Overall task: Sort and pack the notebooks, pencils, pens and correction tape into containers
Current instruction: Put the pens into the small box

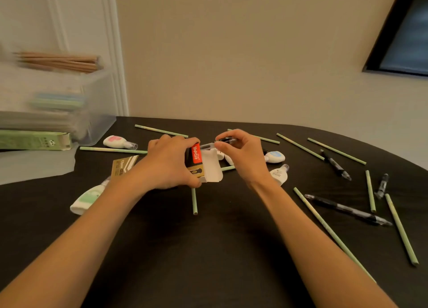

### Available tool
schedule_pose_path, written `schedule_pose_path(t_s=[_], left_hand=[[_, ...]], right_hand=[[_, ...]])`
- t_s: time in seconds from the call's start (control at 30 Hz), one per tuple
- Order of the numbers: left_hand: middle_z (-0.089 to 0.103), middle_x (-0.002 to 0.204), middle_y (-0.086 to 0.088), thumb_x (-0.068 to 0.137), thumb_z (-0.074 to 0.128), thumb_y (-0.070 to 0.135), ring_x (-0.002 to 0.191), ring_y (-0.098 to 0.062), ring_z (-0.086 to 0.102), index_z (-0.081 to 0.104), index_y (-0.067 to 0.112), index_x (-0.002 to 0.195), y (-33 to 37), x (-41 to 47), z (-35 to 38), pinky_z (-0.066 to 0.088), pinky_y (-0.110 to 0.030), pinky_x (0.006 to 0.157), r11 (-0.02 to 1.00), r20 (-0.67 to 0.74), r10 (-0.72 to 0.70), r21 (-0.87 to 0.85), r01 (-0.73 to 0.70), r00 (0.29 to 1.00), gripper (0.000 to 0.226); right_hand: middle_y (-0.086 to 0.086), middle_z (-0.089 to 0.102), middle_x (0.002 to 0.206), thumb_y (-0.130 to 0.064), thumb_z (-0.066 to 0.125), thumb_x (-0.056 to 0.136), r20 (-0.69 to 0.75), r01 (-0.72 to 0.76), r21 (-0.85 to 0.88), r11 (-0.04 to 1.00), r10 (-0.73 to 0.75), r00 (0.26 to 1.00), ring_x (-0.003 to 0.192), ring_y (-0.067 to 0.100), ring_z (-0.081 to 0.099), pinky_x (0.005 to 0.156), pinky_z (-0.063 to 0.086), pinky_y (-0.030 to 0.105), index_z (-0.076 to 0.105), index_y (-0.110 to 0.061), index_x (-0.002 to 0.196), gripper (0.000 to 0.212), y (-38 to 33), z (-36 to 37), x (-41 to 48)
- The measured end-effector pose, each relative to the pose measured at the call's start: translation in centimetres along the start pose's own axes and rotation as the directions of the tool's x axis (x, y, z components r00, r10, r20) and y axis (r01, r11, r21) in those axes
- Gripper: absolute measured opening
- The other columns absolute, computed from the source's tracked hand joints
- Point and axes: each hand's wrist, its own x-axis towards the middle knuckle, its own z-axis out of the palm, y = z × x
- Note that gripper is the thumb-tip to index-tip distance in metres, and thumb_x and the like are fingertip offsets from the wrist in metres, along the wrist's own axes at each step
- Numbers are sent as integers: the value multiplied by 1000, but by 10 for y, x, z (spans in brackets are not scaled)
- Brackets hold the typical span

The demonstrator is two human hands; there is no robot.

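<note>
Left hand grips "KepCat" pen box; right hand pinches black pen.

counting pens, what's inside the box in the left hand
The pen box has its white flap open, and the right hand holds a black pen at its mouth. Its interior is hidden by the flap and left hand.

Home room: dark table, beige wall, white panelled door trim, window corner.

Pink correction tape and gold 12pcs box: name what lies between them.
A green pencil lies crosswise between the pink correction tape and the gold 12pcs box, shown in the head view.
</note>
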Motion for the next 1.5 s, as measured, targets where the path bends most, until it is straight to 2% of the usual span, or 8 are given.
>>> schedule_pose_path(t_s=[0.2,0.37,0.63,0.77,1.0,1.3,1.37,1.5], left_hand=[[42,138,1,71,75,42,127,-20,33,26,23,145,1,1,3,27,-37,106,999,17,22,-34,-21,1000,91],[43,135,0,71,77,39,125,-19,35,28,21,142,5,-1,3,31,-35,104,995,34,42,-92,-38,999,88],[42,137,3,66,81,33,124,-14,37,30,21,140,2,1,5,35,-28,100,974,52,68,-219,-55,996,90],[45,132,6,66,80,33,109,-7,38,34,24,138,2,4,3,37,-22,90,960,53,108,-264,-90,993,85],[43,133,5,68,79,34,110,-7,35,34,25,140,-3,7,6,35,-24,90,956,62,88,-284,-67,994,85],[60,100,6,66,81,29,93,-9,55,54,24,115,8,3,7,47,-22,76,889,10,168,-433,-147,986,56],[60,98,6,62,80,38,95,-12,55,57,25,112,6,5,6,47,-26,77,892,-9,151,-430,-140,988,57],[52,114,8,65,81,33,104,-12,48,46,24,132,0,9,6,42,-25,80,910,8,85,-407,-75,996,76]], right_hand=[[-15,56,86,-9,67,83,31,67,-116,991,-64,997,83,1,53,72,44,11,70,-15,92,11,3,5,0],[-13,52,88,-8,66,84,73,108,-192,975,-95,993,83,-2,50,70,38,1,72,-10,98,16,7,4,0],[-5,59,91,-4,66,82,151,136,-158,978,-112,982,90,7,54,80,46,20,71,-12,100,19,7,-5,-1],[-13,59,85,-4,64,84,177,143,-183,973,-110,978,82,0,55,72,44,7,70,-16,97,19,4,-20,4],[-7,61,80,-2,66,82,102,95,-119,988,-83,991,67,-10,54,67,43,6,71,-15,87,15,5,-40,3],[-13,45,83,-9,66,83,213,160,-261,952,-105,971,81,1,43,71,33,1,72,-10,98,16,1,-2,-5],[-12,52,86,-12,68,82,186,125,-192,973,-89,978,83,1,49,77,39,8,70,-15,95,13,2,-8,-4],[-8,63,82,-10,68,82,134,43,-48,998,-36,990,79,9,58,79,49,29,65,-23,78,14,3,-24,-4]])
